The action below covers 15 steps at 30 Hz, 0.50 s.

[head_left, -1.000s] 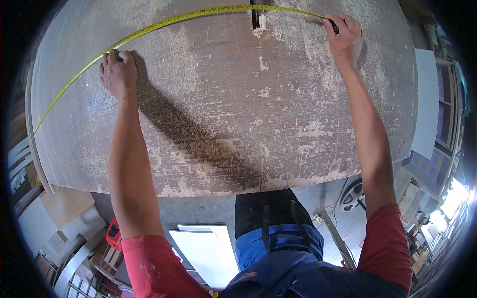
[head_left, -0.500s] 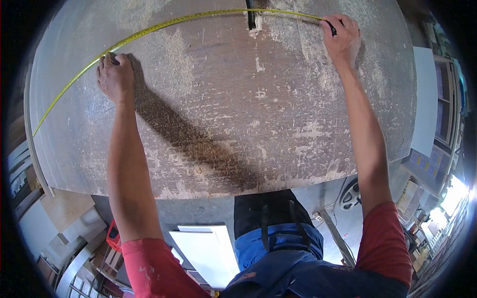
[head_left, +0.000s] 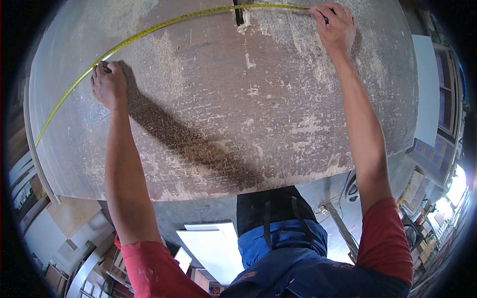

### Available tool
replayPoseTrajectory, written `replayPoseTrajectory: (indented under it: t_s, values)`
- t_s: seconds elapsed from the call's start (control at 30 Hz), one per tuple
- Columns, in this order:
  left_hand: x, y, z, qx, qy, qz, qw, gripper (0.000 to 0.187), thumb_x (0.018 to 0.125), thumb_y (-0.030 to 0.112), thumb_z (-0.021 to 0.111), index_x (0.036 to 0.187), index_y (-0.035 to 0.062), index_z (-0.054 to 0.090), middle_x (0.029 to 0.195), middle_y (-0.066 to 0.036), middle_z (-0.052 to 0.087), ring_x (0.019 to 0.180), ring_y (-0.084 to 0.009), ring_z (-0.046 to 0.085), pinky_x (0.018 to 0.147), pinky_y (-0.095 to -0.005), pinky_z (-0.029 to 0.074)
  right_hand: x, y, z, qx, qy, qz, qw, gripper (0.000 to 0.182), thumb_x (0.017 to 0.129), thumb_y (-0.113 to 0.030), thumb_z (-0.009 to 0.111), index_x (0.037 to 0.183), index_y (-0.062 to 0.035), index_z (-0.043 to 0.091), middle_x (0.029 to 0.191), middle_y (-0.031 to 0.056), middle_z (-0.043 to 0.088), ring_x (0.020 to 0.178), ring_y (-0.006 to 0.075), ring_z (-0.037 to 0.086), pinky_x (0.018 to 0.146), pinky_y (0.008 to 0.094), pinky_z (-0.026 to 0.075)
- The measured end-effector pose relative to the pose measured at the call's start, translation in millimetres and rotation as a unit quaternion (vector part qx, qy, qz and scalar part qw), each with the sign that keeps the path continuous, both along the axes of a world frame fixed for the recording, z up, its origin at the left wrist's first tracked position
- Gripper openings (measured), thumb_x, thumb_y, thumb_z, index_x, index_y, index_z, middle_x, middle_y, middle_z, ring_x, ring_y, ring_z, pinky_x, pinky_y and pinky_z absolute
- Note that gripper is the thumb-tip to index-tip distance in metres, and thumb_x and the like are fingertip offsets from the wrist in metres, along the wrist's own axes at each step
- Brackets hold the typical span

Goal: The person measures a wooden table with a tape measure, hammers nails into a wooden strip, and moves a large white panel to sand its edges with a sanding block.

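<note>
Yellow tape measure (head_left: 164,24): extended across worn tabletop

The blade arcs over the tabletop (head_left: 213,94) from its left edge, crossing a dark slot (head_left: 239,16). Right hand (head_left: 338,32): fingers closed on a dark part at the tape's right end. Left hand (head_left: 109,85): fingers curled at the blade's near side; whether they grip it cannot be determined.
</note>
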<state>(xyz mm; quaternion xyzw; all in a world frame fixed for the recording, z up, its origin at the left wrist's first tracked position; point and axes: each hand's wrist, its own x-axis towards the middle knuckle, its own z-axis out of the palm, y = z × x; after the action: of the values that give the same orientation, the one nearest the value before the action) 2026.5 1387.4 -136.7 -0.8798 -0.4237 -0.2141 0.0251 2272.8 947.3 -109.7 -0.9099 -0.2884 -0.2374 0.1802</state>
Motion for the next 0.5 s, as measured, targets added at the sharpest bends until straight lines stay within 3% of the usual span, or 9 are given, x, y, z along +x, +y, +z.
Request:
replayPoseTrajectory:
  t_s: [0.5]
  values:
    - [0.8,-2.8,1.5,0.041,-0.022,-0.011,0.999,0.046,0.088,0.034,0.046,0.122,0.0079,0.063,0.128,-0.012,0.06,0.121,-0.0341,0.053,0.102,-0.0456,0.039,-0.4,4.1,4.6,-0.063,0.032,-0.037,0.997,0.013,0.087,-0.017,0.07,0.091,-0.0055,0.073,0.097,0.0063,0.067,0.092,0.0235,0.06,0.081,0.0375,0.05]
